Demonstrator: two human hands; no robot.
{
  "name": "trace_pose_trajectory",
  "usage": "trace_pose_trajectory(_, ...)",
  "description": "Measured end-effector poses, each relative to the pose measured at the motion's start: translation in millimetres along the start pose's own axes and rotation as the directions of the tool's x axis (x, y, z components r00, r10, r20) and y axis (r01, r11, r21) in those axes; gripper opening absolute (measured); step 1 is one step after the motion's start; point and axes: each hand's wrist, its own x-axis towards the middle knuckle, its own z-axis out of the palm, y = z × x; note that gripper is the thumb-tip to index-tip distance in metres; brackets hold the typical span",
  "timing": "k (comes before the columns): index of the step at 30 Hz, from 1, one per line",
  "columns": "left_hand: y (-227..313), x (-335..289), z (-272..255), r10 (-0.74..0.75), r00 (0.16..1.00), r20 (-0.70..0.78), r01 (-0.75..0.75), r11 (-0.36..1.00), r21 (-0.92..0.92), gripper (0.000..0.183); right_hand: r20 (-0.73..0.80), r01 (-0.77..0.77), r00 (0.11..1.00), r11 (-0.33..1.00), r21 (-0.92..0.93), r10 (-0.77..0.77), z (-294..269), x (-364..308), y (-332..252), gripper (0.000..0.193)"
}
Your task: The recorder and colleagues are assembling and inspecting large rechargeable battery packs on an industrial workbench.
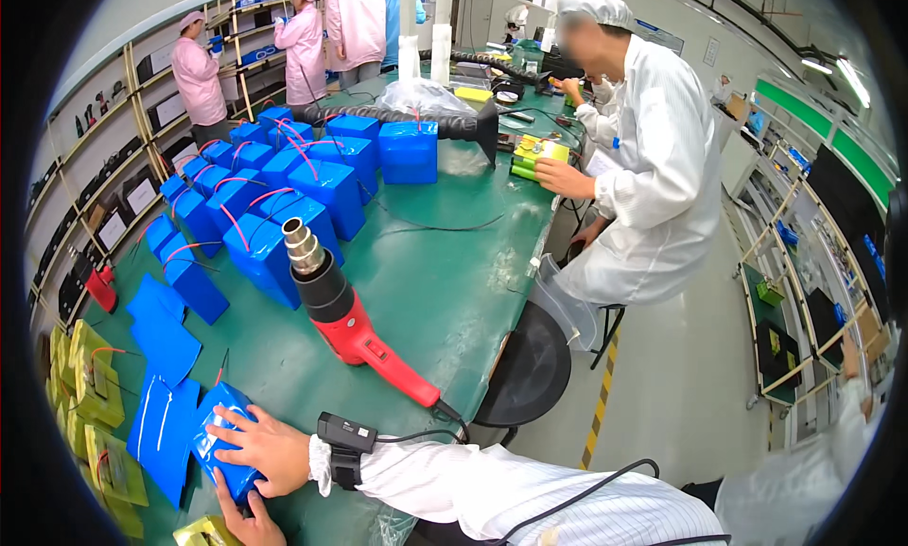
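A blue-wrapped battery pack (214, 406) with a thin red lead lies at the lower left of the green bench. Across its top my right hand (270, 449) rests, its fingers spread and bent over the wrap. My left hand (248, 525) holds the pack's near end, finger and thumb apart around the corner; its wrist is out of the picture. Flat blue wrap sleeves (163, 432) lie just left of the pack. Yellow unwrapped packs (102, 395) stand along the left edge, and another yellow pack (203, 533) sits beside my left hand.
A red heat gun (364, 338) stands nozzle up, its cord trailing toward my right forearm. Behind it are several blue packs (270, 248) with red leads. A black extraction hose (426, 130) crosses the bench. At right, a co-worker (653, 158) handles a green pack near a black stool (530, 366).
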Motion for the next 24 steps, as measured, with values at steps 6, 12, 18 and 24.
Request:
trace_pose_trajectory(6,2,2,4,0.021,0.999,-0.031,-0.023,0.999,-0.046,0.052,-0.003,-0.007,1.0,1.0,-0.015,0.007,0,1,2,0.067)
trace_pose_trajectory(12,10,1,1,0.027,1.0,-0.011,-0.027,0.999,-0.017,0.05,0.0,-0.01,1.0,1.0,-0.008,0.01,2,0,2,0.066)
trace_pose_trajectory(18,18,0,-4,0.02,1.0,0.012,-0.02,1.0,-0.01,0.052,0.012,-0.009,1.0,1.0,0.015,0.009,2,0,0,0.066)
trace_pose_trajectory(24,16,3,0,0.035,0.999,0.017,-0.034,0.998,-0.056,0.053,-0.044,0.002,0.999,1.0,0.017,-0.001,9,0,7,0.063)
